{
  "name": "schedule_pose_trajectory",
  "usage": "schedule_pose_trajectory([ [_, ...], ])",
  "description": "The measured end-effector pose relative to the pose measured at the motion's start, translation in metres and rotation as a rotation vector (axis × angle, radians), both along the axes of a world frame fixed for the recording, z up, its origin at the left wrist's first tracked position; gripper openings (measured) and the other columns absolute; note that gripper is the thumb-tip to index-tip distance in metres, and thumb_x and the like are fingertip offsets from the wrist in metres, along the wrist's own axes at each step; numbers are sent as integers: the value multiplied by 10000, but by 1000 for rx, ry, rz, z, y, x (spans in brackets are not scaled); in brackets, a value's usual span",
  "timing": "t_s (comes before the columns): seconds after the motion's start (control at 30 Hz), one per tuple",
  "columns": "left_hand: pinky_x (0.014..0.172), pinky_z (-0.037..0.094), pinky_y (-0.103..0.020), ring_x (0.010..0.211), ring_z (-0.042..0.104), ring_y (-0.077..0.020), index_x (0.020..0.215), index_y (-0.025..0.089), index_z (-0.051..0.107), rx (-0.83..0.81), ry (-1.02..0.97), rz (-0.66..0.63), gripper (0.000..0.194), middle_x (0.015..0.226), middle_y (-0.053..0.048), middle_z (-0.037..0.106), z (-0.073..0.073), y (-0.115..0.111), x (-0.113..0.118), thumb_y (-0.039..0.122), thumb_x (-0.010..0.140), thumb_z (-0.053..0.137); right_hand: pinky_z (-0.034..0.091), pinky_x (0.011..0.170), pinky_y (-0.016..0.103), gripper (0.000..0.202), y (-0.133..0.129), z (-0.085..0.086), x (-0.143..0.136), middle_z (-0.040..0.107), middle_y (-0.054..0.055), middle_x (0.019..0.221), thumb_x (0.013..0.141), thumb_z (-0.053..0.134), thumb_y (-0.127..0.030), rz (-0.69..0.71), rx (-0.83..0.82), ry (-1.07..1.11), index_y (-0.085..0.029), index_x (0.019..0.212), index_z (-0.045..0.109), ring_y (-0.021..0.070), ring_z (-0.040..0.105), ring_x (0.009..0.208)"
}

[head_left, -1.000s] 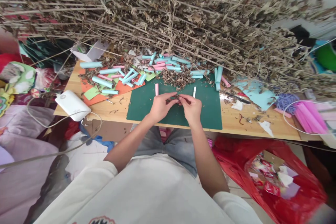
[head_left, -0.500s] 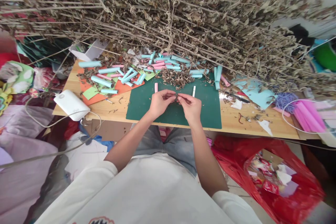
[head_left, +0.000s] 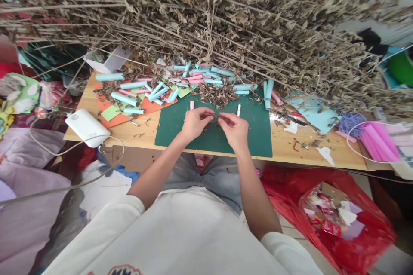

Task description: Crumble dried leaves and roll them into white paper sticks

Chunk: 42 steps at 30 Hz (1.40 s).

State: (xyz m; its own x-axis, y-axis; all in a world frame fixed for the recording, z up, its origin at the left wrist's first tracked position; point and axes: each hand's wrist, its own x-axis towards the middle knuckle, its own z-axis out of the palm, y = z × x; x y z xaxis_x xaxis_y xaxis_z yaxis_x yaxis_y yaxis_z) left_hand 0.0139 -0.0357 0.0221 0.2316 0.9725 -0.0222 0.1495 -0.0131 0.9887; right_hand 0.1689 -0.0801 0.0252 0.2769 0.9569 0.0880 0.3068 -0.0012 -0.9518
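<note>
Over the green cutting mat (head_left: 174, 126), my left hand (head_left: 197, 123) and my right hand (head_left: 236, 129) face each other with fingers pinched. Small dark bits of dried leaf show at their fingertips, which are slightly apart. Just beyond the hands lies a heap of crumbled dried leaves (head_left: 217, 94). A short pink paper tube (head_left: 192, 105) stands by my left hand. Near my right hand is a small white tube (head_left: 238, 110), partly behind the fingers.
A large bundle of dried stalks (head_left: 180, 21) spans the back. Blue and pink paper tubes (head_left: 124, 99) lie scattered before it. A white power bank (head_left: 87, 128) with a cable sits left. Purple string (head_left: 351, 123) lies right; a red plastic bag (head_left: 284, 187) of scraps hangs below.
My hands have drawn slightly apart, opening a small gap between their fingertips. The tubes and the leaf heap look unmoved.
</note>
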Motion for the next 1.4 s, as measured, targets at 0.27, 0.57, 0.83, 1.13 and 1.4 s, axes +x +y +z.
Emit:
schedule_pose_trajectory([
  [0.27, 689, 566, -261, 712, 703, -158, 902, 151, 685, 18, 90, -93, 140, 787, -43, 739, 11, 3, 4, 139, 766, 655, 582, 687, 294, 178, 1, 0, -6, 734, 49, 852, 828, 603, -305, 32, 57, -171, -197, 865, 741, 161, 679, 694],
  [0.57, 739, 519, -246, 711, 650, -131, 870, 163, 668, 293, 330, -68, 140, 808, -17, 708, 8, 6, -5, 110, 792, 564, 559, 669, 296, 174, 4, -8, 1, 720, 44, 809, 793, 586, -272, -47, 38, -254, -191, 847, 730, 160, 651, 659],
  [0.83, 917, 516, -355, 980, 659, -217, 1024, 173, 703, 436, 503, -336, 258, 1041, -74, 721, 17, 12, -18, 106, 834, 541, 572, 687, 284, 252, 3, -1, 11, 717, 54, 1004, 816, 578, -210, 184, 32, -279, -206, 1016, 731, 144, 665, 728],
  [1.13, 930, 493, -390, 1010, 571, -263, 1092, 122, 684, 614, 807, -482, 276, 1035, -135, 625, 25, -5, -33, 215, 840, 624, 566, 706, 310, 268, -4, -4, 12, 686, 81, 1039, 812, 612, -229, 237, 9, -463, -191, 1062, 702, 165, 640, 756],
  [1.4, 838, 468, -374, 896, 565, -245, 925, 132, 704, 591, 848, -472, 214, 868, -113, 640, 17, 7, -18, 151, 909, 492, 546, 793, 323, 218, 0, -4, 3, 697, 53, 937, 877, 515, -185, 200, 61, -474, -209, 960, 715, 172, 647, 793],
])
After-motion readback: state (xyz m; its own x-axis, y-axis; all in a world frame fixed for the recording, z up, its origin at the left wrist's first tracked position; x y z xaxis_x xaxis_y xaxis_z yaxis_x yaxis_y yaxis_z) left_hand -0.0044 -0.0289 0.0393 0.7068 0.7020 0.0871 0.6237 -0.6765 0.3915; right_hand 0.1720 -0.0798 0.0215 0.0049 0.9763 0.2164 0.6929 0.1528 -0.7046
